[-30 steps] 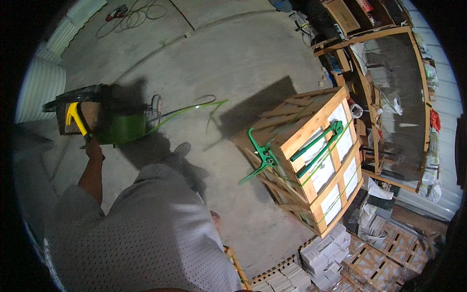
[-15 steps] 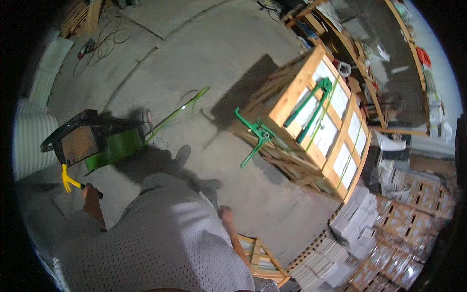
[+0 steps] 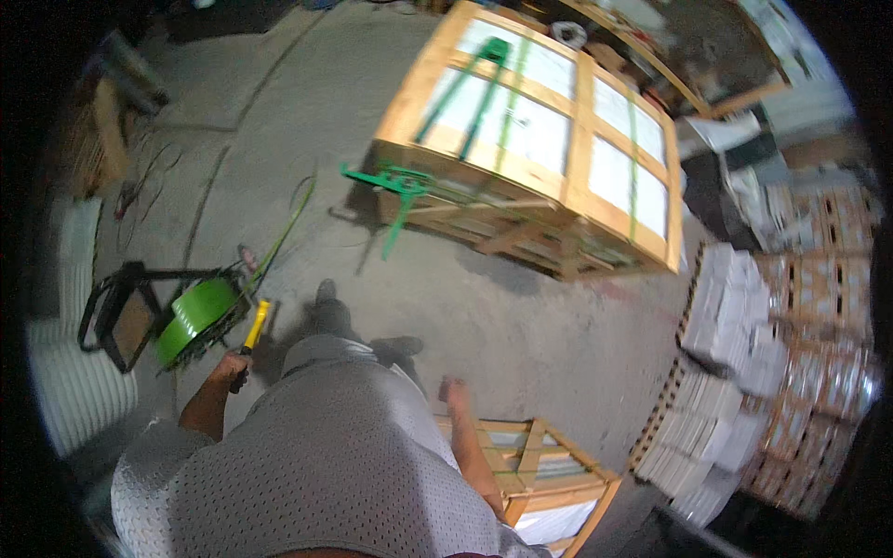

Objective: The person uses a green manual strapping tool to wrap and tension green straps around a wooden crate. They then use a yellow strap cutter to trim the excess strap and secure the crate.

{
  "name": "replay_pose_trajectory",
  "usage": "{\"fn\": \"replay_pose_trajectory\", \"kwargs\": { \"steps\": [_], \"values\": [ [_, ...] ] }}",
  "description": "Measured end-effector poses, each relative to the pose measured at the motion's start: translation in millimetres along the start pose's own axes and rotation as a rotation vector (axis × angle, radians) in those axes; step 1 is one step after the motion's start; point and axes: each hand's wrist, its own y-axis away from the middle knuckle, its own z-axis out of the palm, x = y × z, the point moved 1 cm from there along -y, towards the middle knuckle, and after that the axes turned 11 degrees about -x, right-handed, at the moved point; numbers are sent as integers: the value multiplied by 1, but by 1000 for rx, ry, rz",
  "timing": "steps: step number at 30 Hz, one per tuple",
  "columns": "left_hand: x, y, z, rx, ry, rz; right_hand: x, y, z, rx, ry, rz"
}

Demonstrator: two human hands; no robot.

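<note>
My left hand (image 3: 233, 370) is closed around the black grip of a yellow-headed hammer (image 3: 258, 325), its head pointing up and away from me. Just beyond stands a strapping cart (image 3: 130, 325) with a green reel (image 3: 198, 316), from which a green strap (image 3: 288, 228) trails over the floor. My right hand (image 3: 454, 391) hangs beside my body, smeared by motion, so its fingers cannot be made out. Ahead, a large wooden crate (image 3: 577, 121) carries a green long-handled tool (image 3: 474, 98) on its top. A green strapping tensioner (image 3: 400, 183) sits on a strap at the crate's near left corner.
A smaller wooden crate (image 3: 530, 456) stands close to my right arm. Farther right are stacked white slabs (image 3: 730, 293) and wrapped pallets (image 3: 828, 307). White corrugated material (image 3: 88, 372) lines the left side, and a loose cable (image 3: 139, 191) lies on the floor.
My view has turned, and the large crate now appears farther left and higher. The hammer has swung from pointing left to pointing ahead, still in my left hand. More of the smaller crate shows.
</note>
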Motion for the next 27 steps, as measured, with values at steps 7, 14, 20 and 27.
{"fn": "replay_pose_trajectory", "kwargs": {
  "steps": [7,14,20,27],
  "values": [
    [205,88,185,27,-1026,419,-70,33,-40,179,-62,-116],
    [339,191,376,-62,-1429,882,-144,25,-64,-44,-336,-410],
    [406,257,564,-504,-1662,897,-230,23,-167,375,502,-777],
    [418,320,765,-1115,-1944,956,-223,49,-333,127,-1477,-988]
  ]
}}
